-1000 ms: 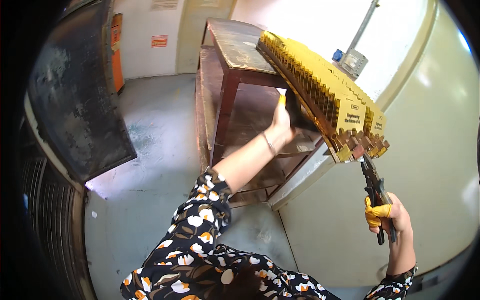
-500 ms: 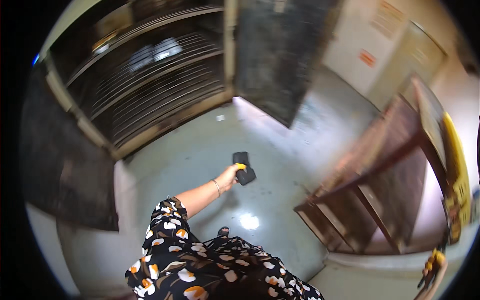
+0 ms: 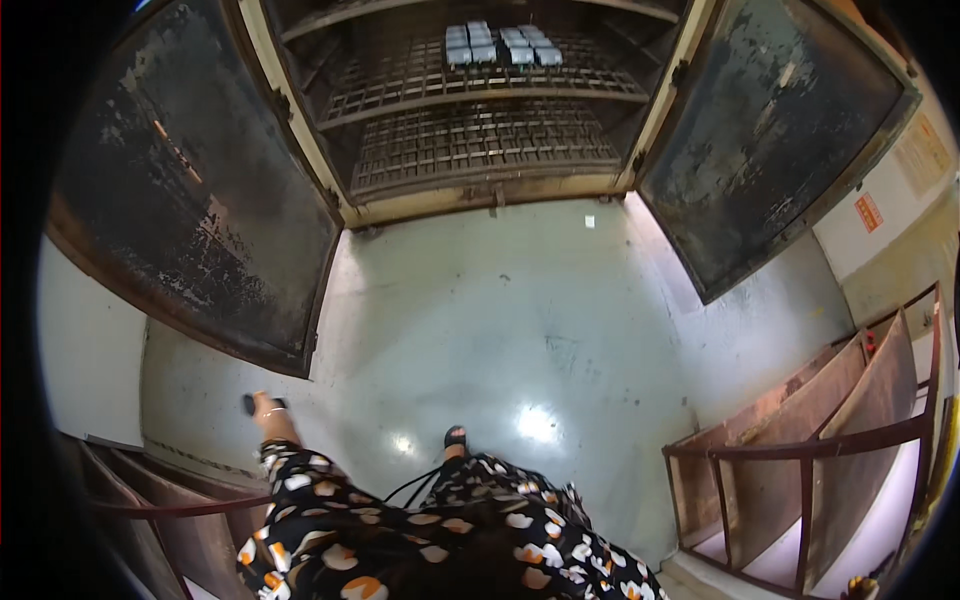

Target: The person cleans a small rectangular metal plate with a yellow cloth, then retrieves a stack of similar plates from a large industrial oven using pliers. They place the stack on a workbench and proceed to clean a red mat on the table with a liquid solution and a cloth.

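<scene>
My left hand [image 3: 264, 405] is out at the left, just below the corner of the oven-like cabinet's left door [image 3: 200, 190]. It is closed round a black blocky thing [image 3: 249, 403], whose ends stick out on either side. The earlier frame showed a yellow part on it. My right hand is almost wholly cut off by the lower right rim. Only a yellow tool [image 3: 860, 586] shows there, the same colour as the one in its grip half a second ago; its kind cannot be made out.
Ahead stands a large cabinet with wire shelves [image 3: 490, 150] and a second open door [image 3: 780, 140]. Grey blocks [image 3: 470, 45] sit in two groups on an upper shelf. Rusty brown racks [image 3: 810, 450] flank me, the other one [image 3: 170, 510] at lower left. A white scrap [image 3: 590, 221] lies on the floor.
My view has turned to the left, so the cabinet now stands straight ahead. My left hand has moved from mid-floor to the left with the black thing. My right hand has slipped beyond the rim.
</scene>
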The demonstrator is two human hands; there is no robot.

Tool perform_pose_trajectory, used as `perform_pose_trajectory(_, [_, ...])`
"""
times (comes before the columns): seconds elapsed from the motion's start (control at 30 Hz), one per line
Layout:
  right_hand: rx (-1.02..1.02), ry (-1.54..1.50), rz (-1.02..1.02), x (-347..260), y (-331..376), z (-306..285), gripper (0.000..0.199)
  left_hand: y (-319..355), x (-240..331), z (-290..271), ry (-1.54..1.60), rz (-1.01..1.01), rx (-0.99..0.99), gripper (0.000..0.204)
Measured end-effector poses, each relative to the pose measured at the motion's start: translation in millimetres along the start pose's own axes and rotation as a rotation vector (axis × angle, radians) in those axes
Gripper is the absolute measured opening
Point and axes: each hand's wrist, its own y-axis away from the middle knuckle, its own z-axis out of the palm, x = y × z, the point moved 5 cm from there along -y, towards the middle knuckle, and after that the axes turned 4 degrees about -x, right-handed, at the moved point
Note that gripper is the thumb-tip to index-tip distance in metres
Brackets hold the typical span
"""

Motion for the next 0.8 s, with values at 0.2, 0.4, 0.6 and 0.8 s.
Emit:
perform_pose_trajectory(0.2, [-0.036,-0.443,0.042,102,-80,90,0.017,-163,195,-112,0.22,0.275,0.352,0.053])
perform_pose_trajectory(0.4, [-0.236,-0.643,0.55,223,-118,328,0.018,-270,327,-90,0.386,0.375,-0.496,0.032])
perform_pose_trajectory(0.6, [-0.392,-0.689,0.275,163,-130,447,0.014,-257,329,-55,0.277,0.485,-0.623,0.041])
perform_pose_trajectory(0.8, [-0.379,-0.842,0.073,83,-202,560,0.027,-177,323,-17,0.453,0.319,-0.597,0.037])
